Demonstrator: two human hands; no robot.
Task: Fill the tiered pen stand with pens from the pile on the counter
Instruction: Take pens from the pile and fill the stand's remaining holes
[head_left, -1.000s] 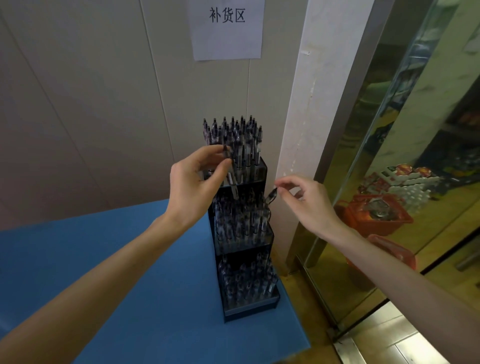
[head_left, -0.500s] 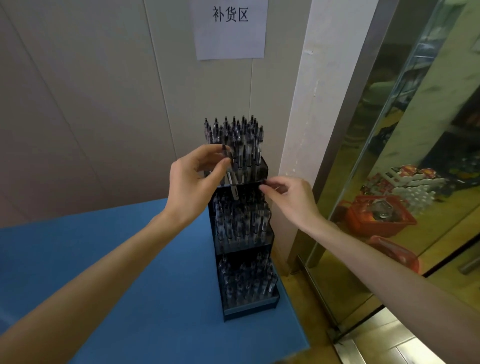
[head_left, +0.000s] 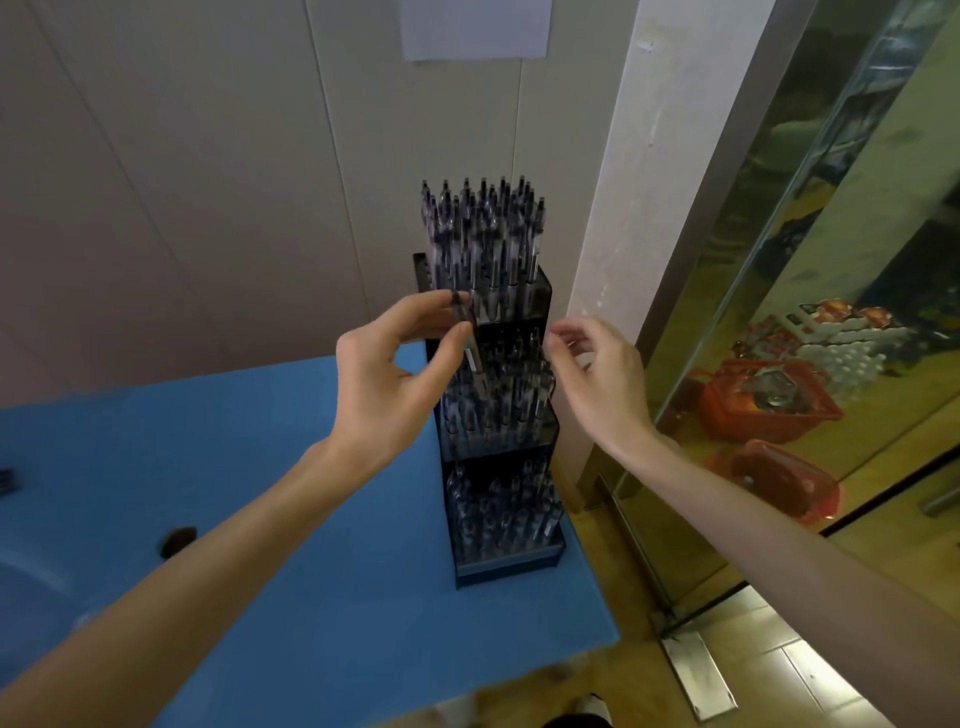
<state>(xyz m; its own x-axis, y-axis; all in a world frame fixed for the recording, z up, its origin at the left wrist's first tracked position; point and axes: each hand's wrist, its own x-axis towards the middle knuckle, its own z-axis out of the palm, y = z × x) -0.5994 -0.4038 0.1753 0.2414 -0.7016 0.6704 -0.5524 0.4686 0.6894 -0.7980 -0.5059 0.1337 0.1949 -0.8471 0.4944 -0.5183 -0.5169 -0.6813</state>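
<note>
The right hand (head_left: 597, 374) has drawn back, loosely curled, holding nothing; the left hand (head_left: 395, 374) pinches a clear black-tipped pen (head_left: 470, 345) at the black tiered plastic stand's (head_left: 506, 564) nine o'clock.

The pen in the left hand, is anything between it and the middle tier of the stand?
Nothing separate blocks it. The left hand pinches the pen tip-down just above the middle tier, which is already crowded with pens. The right hand hangs beside the stand, off to the side.

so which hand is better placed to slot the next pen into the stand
Left. The left hand already pinches a pen tip-down just above the middle tier of the pen stand. The right hand hovers beside the stand, apparently holding nothing.
</note>
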